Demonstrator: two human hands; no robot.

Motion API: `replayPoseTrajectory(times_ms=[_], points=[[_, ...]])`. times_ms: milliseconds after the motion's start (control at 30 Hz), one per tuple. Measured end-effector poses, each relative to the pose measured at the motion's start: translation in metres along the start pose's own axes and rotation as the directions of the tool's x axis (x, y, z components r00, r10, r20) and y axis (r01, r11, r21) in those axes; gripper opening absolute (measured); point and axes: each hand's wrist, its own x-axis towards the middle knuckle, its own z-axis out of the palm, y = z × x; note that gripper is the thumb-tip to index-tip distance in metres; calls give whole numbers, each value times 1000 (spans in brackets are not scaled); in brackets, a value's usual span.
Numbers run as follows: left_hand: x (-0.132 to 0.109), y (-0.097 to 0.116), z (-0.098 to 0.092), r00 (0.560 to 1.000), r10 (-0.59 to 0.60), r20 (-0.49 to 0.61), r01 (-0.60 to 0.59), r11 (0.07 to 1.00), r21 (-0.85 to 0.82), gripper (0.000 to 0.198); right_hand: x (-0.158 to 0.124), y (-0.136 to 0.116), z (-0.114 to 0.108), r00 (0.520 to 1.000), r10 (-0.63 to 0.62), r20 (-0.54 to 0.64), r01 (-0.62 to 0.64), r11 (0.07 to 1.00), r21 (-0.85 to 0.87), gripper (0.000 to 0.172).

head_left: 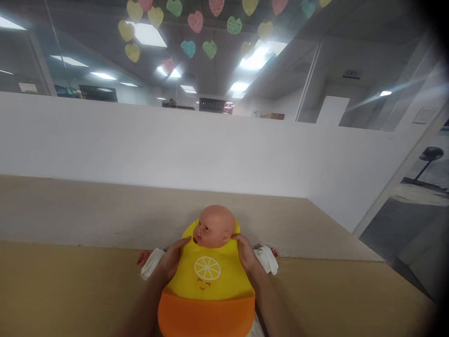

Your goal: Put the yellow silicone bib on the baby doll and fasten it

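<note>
A baby doll [216, 224] lies on its back on the table, its bald head turned to the left and its white-sleeved arms spread out. Over its chest and around its neck lies a yellow silicone bib [224, 281] with a lemon-slice print and an orange pocket [206, 314] at the bottom. My left hand [173, 255] grips the bib's left edge near the neck, fingers closed on it. On the other side my right hand [245, 252] holds the right edge beside the doll's ear. The bib's fastening behind the neck is hidden.
The wooden table [87, 290] has a paler raised or separate strip [105, 210] along its back. Behind it stands a white partition [157, 150] with glass above, carrying heart-shaped paper notes [195, 21]. A doorway with a fan-like object [431, 153] is at the far right.
</note>
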Motion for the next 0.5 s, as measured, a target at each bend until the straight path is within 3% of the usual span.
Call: replayPoseTrajectory(times_ms=[200,300,400,500], points=[[5,-2,3,997,-33,-74,35,999,22,30,-3,3,0,998,26,54,-30,996,78,23],[3,-2,10,998,15,-63,-11,998,67,23,-1,3,-1,996,45,74,-53,993,104,28],[2,-1,13,998,41,-55,-38,997,68,29,1,4,-1,994,68,90,-77,992,104,32],[2,1,11,1000,-8,2,8,1000,7,37,1,4,1,994,82,74,-88,993,84,35]])
